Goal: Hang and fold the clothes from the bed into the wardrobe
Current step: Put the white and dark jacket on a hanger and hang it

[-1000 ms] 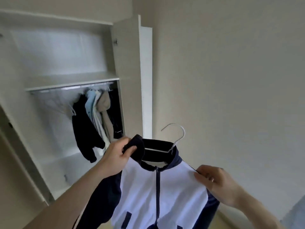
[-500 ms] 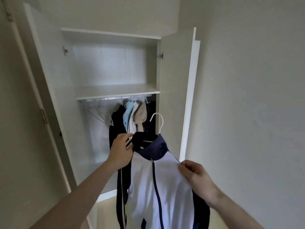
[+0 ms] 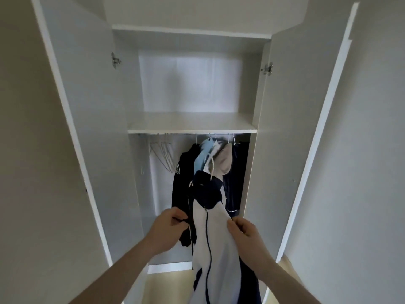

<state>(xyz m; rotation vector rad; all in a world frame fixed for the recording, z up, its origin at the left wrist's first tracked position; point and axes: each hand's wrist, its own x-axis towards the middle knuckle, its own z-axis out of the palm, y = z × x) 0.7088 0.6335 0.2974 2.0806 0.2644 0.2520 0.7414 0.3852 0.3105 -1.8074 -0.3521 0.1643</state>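
Note:
A white and navy zip jacket (image 3: 213,233) hangs on a white hanger (image 3: 212,166), held up in front of the open wardrobe (image 3: 192,126). My left hand (image 3: 169,227) pinches the jacket's dark left edge. My right hand (image 3: 242,229) grips the white front at the right shoulder. The hanger's hook points up towards the rail (image 3: 197,134) under the shelf and sits below it. Behind the jacket, several clothes (image 3: 221,156) hang on the rail: dark, light blue and beige.
Several bare white hangers (image 3: 164,157) hang at the rail's left end. Both wardrobe doors, left door (image 3: 72,119) and right door (image 3: 306,137), stand wide open at either side. The upper shelf (image 3: 192,122) holds nothing. A beige floor strip shows below.
The view has swung to face the wardrobe squarely and closer. The jacket has moved up and into the opening. My left hand has slid from the collar down to the jacket's left edge.

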